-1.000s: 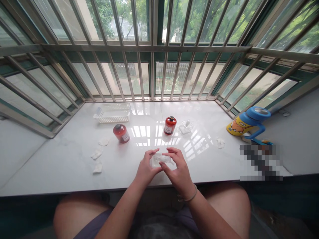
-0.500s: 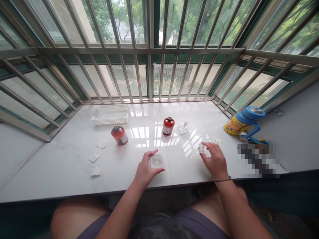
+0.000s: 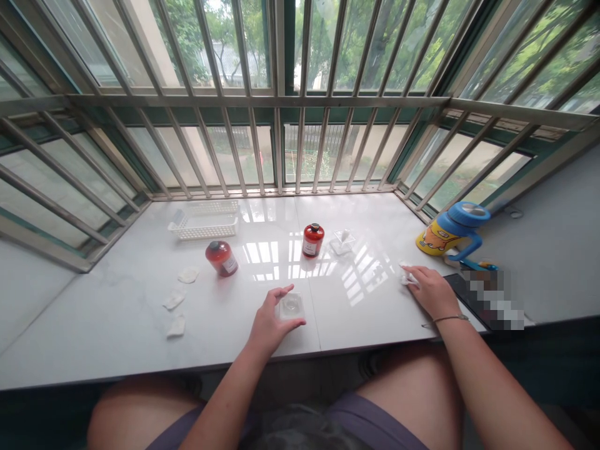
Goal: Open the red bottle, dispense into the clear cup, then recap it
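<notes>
My left hand (image 3: 270, 317) curves around a small clear square glass container (image 3: 291, 306), thumb at its near side and fingers at its far side. A round recess shows in the container's top. Over at the right, my right hand (image 3: 435, 291) is low over the table, its fingertips pinched at a small whitish piece (image 3: 407, 276). What lies in that pinch is partly hidden, and I cannot tell it from the white pads there. Beyond, a second clear square container (image 3: 344, 242) with a knob-like top stands beside a red bottle (image 3: 313, 240).
Another red bottle (image 3: 222, 259) stands at left, near several white cotton pads (image 3: 176, 326). A white plastic basket (image 3: 203, 229) is at the back left. At right are a blue-and-yellow flask (image 3: 452, 229) and a dark flat object (image 3: 473, 300), partly blurred out. Metal bars (image 3: 276, 150) line the window.
My right hand has moved right and lower, from holding a small clear piece above the table to beside the whitish pads. My left hand stays around the container. The view has shifted slightly.
</notes>
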`<state>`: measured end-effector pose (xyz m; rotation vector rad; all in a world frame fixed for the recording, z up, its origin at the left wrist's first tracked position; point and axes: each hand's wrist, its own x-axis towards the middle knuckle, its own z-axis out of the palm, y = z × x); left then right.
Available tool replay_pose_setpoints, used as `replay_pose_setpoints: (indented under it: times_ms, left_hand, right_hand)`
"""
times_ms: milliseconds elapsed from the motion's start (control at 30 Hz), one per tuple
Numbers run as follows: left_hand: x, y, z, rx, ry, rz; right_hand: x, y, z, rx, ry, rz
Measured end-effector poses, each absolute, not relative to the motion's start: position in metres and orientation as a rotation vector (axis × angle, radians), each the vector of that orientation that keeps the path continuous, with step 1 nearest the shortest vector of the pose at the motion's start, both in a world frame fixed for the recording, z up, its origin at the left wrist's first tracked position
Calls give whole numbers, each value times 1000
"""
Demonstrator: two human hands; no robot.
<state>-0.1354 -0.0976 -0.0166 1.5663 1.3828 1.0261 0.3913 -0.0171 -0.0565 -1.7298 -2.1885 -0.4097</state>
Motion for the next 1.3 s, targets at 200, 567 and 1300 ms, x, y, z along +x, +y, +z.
replay_pose_setpoints:
  times_ms: [200, 567, 1300]
  left_hand:
    - [-135, -98, -18, 1583, 1383, 1042]
    - [-141, -104, -5, 1744, 1368, 984]
    - [-248, 9, 41, 1224, 2264, 1307]
  right_hand:
    - [393, -19, -61, -1707, -2232, -333]
    - [387, -36, -55, -1783, -2031, -380]
    - [100, -122, -6, -1121, -1974, 380]
